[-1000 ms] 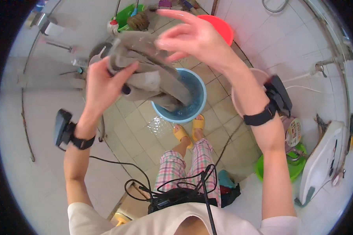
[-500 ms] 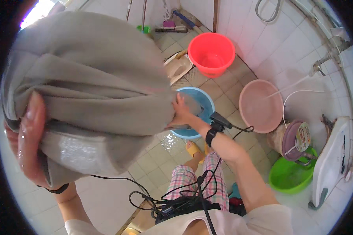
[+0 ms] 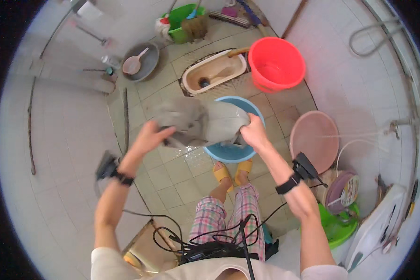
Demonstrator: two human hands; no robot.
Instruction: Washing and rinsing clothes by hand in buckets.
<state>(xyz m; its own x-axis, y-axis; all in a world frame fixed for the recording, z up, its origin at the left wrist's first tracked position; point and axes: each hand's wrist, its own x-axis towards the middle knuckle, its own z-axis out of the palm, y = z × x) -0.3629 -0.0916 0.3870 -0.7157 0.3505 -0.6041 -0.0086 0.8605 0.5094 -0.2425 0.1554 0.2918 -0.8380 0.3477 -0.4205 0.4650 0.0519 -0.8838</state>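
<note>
The grey cloth is up in the air, held between two hands. It is bunched up, and its far left end is a blur. The left hand, at the cloth's 8 o'clock, is closed on that end, with its thumb on the near side. The right hand, at 3 o'clock, has its fingers bent tight over the other end.

The cloth's right part is over the blue tub, which is also at 3 o'clock. I can't tell if any bit dips in the water. Farther out at 3 o'clock, water runs from the tap into the pink tub. The red bucket stands at 2 o'clock.

I think the job is about halfway. Picking up the cloth is done. It is not spread flat or put down yet, and the tap is not shut off.
</note>
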